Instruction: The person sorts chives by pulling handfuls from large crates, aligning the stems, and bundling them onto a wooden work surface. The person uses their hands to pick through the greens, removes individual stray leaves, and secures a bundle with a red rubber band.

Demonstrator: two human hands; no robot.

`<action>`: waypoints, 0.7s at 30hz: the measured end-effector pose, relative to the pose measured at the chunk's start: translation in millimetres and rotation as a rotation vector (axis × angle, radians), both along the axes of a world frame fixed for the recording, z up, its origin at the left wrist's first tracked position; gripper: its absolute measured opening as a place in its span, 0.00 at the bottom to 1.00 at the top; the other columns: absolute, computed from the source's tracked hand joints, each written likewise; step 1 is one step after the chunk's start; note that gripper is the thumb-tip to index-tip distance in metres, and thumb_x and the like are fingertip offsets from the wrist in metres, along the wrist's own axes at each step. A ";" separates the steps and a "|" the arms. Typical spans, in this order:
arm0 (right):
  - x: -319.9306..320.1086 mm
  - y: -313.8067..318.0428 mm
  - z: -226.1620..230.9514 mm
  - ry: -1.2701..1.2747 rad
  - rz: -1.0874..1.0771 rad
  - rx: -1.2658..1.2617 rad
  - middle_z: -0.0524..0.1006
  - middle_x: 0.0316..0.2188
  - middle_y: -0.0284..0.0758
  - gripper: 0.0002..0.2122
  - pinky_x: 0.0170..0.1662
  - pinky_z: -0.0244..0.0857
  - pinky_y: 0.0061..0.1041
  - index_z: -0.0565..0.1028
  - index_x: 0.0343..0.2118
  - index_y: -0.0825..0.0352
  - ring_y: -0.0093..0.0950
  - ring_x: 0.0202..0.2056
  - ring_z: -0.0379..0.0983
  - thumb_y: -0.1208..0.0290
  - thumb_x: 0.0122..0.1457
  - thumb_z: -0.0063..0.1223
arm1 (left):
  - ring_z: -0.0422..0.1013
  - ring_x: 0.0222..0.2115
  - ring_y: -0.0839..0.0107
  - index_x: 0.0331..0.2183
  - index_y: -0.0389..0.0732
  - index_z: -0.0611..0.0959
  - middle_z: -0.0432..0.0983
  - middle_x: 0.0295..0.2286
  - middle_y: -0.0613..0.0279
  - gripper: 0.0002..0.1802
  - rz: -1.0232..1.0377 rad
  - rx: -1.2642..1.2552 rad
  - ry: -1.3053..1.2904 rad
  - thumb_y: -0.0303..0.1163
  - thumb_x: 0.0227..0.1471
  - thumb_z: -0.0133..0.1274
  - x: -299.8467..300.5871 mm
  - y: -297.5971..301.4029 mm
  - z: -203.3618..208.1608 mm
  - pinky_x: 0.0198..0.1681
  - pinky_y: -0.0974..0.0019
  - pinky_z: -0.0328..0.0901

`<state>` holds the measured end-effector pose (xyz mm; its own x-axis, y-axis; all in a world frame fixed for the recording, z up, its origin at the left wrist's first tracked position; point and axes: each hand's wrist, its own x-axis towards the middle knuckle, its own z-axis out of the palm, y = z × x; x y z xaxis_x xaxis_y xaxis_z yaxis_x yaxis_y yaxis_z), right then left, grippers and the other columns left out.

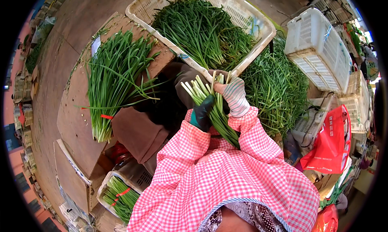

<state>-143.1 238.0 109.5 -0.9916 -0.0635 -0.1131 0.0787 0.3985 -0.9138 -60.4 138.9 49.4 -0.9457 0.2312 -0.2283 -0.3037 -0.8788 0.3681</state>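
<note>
My left hand, in a dark glove with a teal cuff, is closed round a bunch of garlic chives. Their pale stem ends point up and away from me, and the leaves hang toward my lap. At the right side of those ends, my right hand, in a white striped knit glove, pinches pale stems with its bare thumb showing. Just beyond both hands, a white plastic crate holds a loose heap of chives. A bundle of chives with a red band lies on the board at the left.
The brown board stands close on my left. Below it, a small crate holds red-banded chives. Loose greens are piled at right, beside an upturned white crate and a red bag.
</note>
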 end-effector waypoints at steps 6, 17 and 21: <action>-5.7 0.9 0.8 -0.100 0.014 -0.167 0.78 0.23 0.29 0.14 0.30 0.67 0.18 0.79 0.38 0.62 0.15 0.25 0.71 0.72 0.46 0.58 | 0.72 0.27 0.68 0.32 0.34 0.78 0.75 0.24 0.59 0.13 -0.054 -0.376 0.165 0.31 0.44 0.56 -12.2 4.9 5.0 0.28 0.66 0.68; -56.9 73.7 34.4 -0.084 -0.168 -0.107 0.77 0.24 0.31 0.11 0.26 0.61 0.14 0.79 0.37 0.66 0.15 0.22 0.68 0.72 0.50 0.52 | 0.73 0.26 0.66 0.28 0.33 0.79 0.76 0.24 0.56 0.14 -0.272 -0.158 -0.027 0.36 0.45 0.56 0.3 -9.2 26.4 0.31 0.63 0.69; -29.3 80.6 11.9 -0.073 0.135 0.047 0.78 0.33 0.35 0.15 0.39 0.67 0.18 0.74 0.46 0.66 0.21 0.33 0.74 0.69 0.55 0.49 | 0.73 0.26 0.65 0.31 0.33 0.78 0.76 0.24 0.56 0.15 -0.299 -0.070 -0.028 0.36 0.45 0.56 -5.1 -7.8 22.8 0.31 0.62 0.70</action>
